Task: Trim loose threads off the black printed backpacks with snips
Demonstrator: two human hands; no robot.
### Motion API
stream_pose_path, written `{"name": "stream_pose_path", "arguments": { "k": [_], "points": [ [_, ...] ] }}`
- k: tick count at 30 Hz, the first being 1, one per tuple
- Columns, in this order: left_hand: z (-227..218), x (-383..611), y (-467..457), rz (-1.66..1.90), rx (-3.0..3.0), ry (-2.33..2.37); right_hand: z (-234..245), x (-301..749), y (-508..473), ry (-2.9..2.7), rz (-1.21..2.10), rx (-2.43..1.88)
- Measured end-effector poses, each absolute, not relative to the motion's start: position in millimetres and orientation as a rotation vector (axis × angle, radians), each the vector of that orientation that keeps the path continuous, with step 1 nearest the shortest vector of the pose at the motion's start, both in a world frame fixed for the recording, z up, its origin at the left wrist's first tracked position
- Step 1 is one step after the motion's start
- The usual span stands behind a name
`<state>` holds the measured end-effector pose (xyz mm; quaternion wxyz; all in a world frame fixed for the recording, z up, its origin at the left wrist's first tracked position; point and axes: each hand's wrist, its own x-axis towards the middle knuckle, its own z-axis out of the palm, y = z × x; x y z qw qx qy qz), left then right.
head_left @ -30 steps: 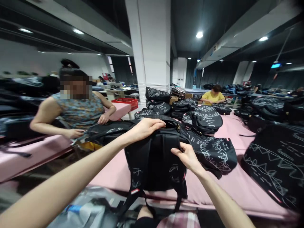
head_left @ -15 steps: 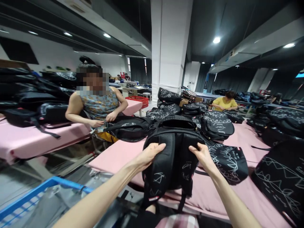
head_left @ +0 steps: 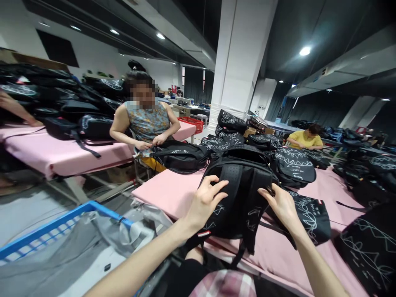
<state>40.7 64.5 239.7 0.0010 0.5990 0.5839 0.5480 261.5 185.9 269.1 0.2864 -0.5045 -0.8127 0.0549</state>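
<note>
A black backpack (head_left: 239,194) with white scribble lines stands tilted before me at the pink table's edge, its shoulder straps facing me and its top compartment unzipped. My left hand (head_left: 199,204) is over its left strap, thumb and fingers apart, not closed round anything. At the opposite side my right hand (head_left: 283,204) holds the bag's edge, thumb in front and the other fingers partly hidden behind. Just right of that hand lies another patterned black bag (head_left: 312,216).
More black backpacks (head_left: 293,167) are piled along the pink table (head_left: 173,185). A co-worker (head_left: 148,119) across the table handles a black bag (head_left: 182,159). A blue crate (head_left: 93,208) with grey material stands at lower left. Behind rises a white pillar (head_left: 244,53).
My left hand has loosened from the strap, its fingers now spread. The right hand still grips the bag's side. The view has turned left and tilted, showing more of the crate.
</note>
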Motion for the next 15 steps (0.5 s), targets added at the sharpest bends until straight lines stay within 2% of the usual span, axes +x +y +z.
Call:
{"name": "stream_pose_path", "arguments": {
  "k": [3, 6, 11, 15],
  "points": [
    [240, 40, 68, 1.646, 2.012, 1.978, 276, 273, 171, -2.122, -0.163, -1.459],
    [239, 39, 70, 1.611, 2.046, 2.017, 276, 284, 158, -2.035, -0.2, -1.387],
    [241, 39, 67, 1.829, 1.699, 1.855, 267, 272, 138, -2.107, -0.023, -0.815],
    [246, 37, 64, 1.808, 1.162, 1.527, 262, 236, 123, -2.186, -0.139, -0.529]
  ]
}}
